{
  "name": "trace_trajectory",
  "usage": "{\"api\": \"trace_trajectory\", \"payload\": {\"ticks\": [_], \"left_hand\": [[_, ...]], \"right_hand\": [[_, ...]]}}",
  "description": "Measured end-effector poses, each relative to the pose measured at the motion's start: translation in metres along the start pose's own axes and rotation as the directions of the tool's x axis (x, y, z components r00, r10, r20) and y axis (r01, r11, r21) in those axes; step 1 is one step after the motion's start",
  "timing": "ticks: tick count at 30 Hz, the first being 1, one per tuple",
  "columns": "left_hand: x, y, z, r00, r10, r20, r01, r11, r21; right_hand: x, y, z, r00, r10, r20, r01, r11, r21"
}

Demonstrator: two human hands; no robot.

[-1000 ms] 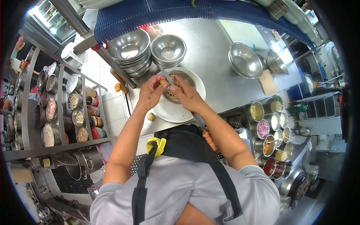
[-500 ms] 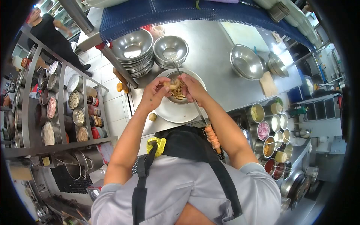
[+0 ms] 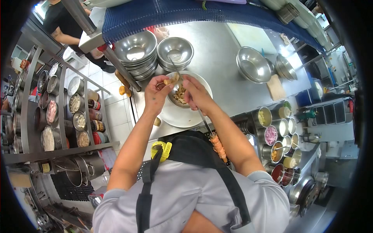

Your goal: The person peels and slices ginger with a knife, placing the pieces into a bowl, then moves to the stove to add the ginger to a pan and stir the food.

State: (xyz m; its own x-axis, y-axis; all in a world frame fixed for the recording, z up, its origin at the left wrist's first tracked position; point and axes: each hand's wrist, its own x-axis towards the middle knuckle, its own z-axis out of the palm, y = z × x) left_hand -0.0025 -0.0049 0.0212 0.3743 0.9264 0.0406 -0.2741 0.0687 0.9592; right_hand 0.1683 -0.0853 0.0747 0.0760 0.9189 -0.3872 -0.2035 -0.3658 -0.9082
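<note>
My right hand (image 3: pixel 197 93) closes around a long metal skewer (image 3: pixel 204 121), which slants from the steel bowls down toward my apron. Orange chunks of food (image 3: pixel 218 146) are threaded along its lower end. Pinched in the fingers of my left hand (image 3: pixel 157 94) is a pale, tan food piece (image 3: pixel 170 81), right at the upper part of the skewer. Below both hands, a small metal bowl (image 3: pixel 173 101) holds more tan pieces (image 3: pixel 180 94). It sits on a large white plate (image 3: pixel 175 119), partly covered by my hands. A small yellowish chunk (image 3: pixel 157 121) lies by the plate's left edge.
Stacked steel bowls (image 3: pixel 136 48) stand beyond my left hand, with a second stack (image 3: pixel 175 52) beside them. More bowls (image 3: pixel 254 65) and a white cutting board (image 3: pixel 251 38) are at right. Ingredient tins (image 3: pixel 271 134) line the right side. Another person (image 3: pixel 64 25) is at upper left.
The tan piece in my left hand has turned and shifted slightly left and up, and the skewer's upper end has moved left. The other person has come closer.
</note>
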Motion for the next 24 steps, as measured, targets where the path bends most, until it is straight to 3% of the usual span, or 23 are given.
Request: {"api": "trace_trajectory", "payload": {"ticks": [3,6,13,18,22,24], "left_hand": [[0.001,0.005,0.0,0.999,0.022,-0.032,-0.019,0.996,0.091],[0.001,0.008,-0.004,0.998,0.052,-0.039,-0.043,0.98,0.192],[-0.006,0.011,0.001,0.98,0.163,-0.115,-0.121,0.943,0.31],[-0.015,0.019,0.006,0.967,0.235,-0.095,-0.16,0.856,0.491],[-0.025,0.022,0.013,0.943,0.332,0.013,-0.267,0.732,0.627],[-0.025,0.019,0.015,0.945,0.328,-0.003,-0.264,0.765,0.587]], "right_hand": [[-0.015,-0.002,0.012,0.998,0.027,0.056,-0.021,0.994,-0.107],[-0.02,0.004,0.016,0.99,-0.096,0.107,0.119,0.964,-0.236],[-0.016,0.015,0.014,0.981,-0.168,0.101,0.189,0.951,-0.247],[-0.019,0.006,0.014,0.987,-0.124,0.104,0.148,0.951,-0.271],[-0.003,0.027,0.008,0.974,-0.216,0.068,0.226,0.919,-0.324],[0.003,0.029,0.005,0.971,-0.23,0.062,0.238,0.924,-0.298]]}}
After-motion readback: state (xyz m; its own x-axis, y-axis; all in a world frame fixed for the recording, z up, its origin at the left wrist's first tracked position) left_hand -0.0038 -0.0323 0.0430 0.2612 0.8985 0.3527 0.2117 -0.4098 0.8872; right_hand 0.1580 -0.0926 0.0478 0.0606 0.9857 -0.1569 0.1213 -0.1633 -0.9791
